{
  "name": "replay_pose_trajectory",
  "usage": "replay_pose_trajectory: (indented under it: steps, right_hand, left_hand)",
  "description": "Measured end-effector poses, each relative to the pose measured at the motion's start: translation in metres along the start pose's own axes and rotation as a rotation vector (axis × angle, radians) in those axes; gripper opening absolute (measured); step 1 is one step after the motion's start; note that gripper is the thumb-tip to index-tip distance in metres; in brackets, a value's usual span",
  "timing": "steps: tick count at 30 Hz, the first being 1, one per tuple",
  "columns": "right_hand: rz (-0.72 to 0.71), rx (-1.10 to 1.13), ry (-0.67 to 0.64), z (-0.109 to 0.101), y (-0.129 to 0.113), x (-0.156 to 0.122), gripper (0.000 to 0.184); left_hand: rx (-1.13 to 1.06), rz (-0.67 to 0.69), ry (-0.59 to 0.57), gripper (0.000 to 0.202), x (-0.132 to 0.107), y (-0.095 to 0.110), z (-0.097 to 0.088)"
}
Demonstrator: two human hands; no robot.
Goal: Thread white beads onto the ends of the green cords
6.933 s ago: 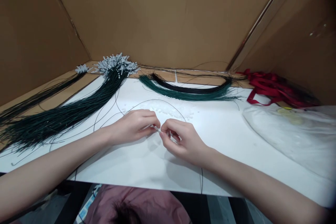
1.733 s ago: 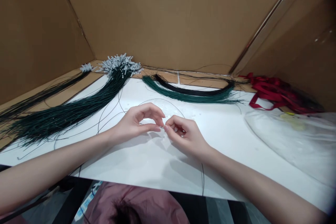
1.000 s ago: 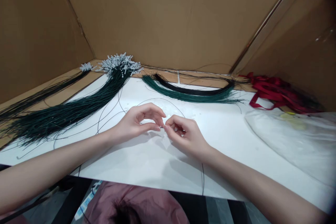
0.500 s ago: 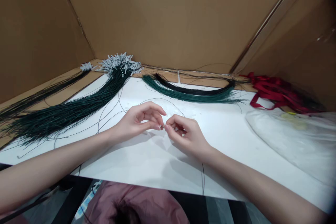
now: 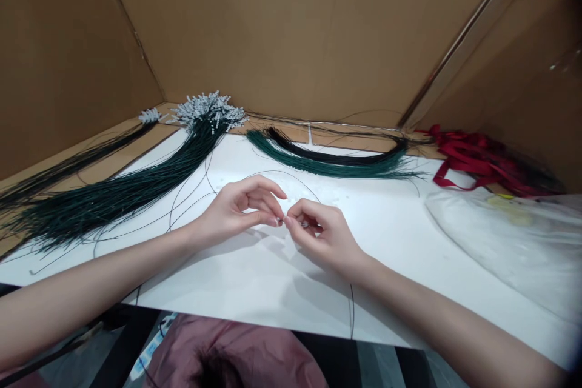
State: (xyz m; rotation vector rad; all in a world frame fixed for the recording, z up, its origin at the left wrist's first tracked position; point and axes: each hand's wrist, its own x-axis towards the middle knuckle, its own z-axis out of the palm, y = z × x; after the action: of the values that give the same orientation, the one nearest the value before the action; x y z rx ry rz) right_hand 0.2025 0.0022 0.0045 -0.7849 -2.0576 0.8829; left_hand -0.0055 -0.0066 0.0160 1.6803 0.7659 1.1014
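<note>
My left hand (image 5: 248, 205) and my right hand (image 5: 321, 227) meet above the white board, fingertips nearly touching. Between them a short dark bit of cord (image 5: 281, 219) shows, pinched by thumb and finger on each side. Small pale beads (image 5: 305, 225) peek out by my right fingers, mostly hidden by them. Beyond my hands, small white beads (image 5: 295, 193) lie scattered on the board. To the left lies a thick bundle of dark green cords (image 5: 150, 191), its far ends tipped with strung white beads (image 5: 207, 110).
A thinner bundle of dark cords (image 5: 91, 154) lies at far left. Curved green cords (image 5: 327, 167) and black cords (image 5: 336, 157) rest at the back. Red ribbon (image 5: 482, 157) and a clear plastic bag (image 5: 504, 242) sit at right. Cardboard walls (image 5: 273, 30) enclose the board (image 5: 218, 279).
The fingertips have shifted very slightly closer together, so less of the cord shows between them. Everything else looks the same.
</note>
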Motion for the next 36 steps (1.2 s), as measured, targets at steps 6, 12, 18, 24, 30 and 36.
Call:
replay_pose_trajectory:
  steps: [6,12,18,24,30,36]
  right_hand:
    - [-0.011,-0.007,0.005,-0.0009,-0.0009,0.0004,0.013]
    - [-0.009,-0.017,0.007,-0.0009,-0.0021,0.0004,0.014]
    - [-0.010,-0.017,0.014,-0.0005,-0.0006,-0.0001,0.014]
    - [-0.012,-0.010,0.010,-0.0005,-0.0013,0.0007,0.014]
    - [-0.012,-0.013,0.008,-0.0002,-0.0005,-0.0003,0.013]
    - [-0.016,-0.019,0.010,-0.0004,-0.0005,0.0000,0.012]
  left_hand:
    - [-0.007,0.006,0.008,0.029,0.0003,0.0004,0.0002]
    - [-0.013,0.017,0.006,0.028,0.0007,0.0010,0.0009]
    - [0.016,0.019,0.016,0.028,0.0009,0.0015,0.0008]
    - [0.016,0.020,0.012,0.028,0.0008,0.0014,0.0005]
    - [0.008,0.009,0.015,0.028,0.0008,0.0021,0.0006]
    - [-0.007,0.016,0.006,0.027,0.0006,0.0026,0.0009]
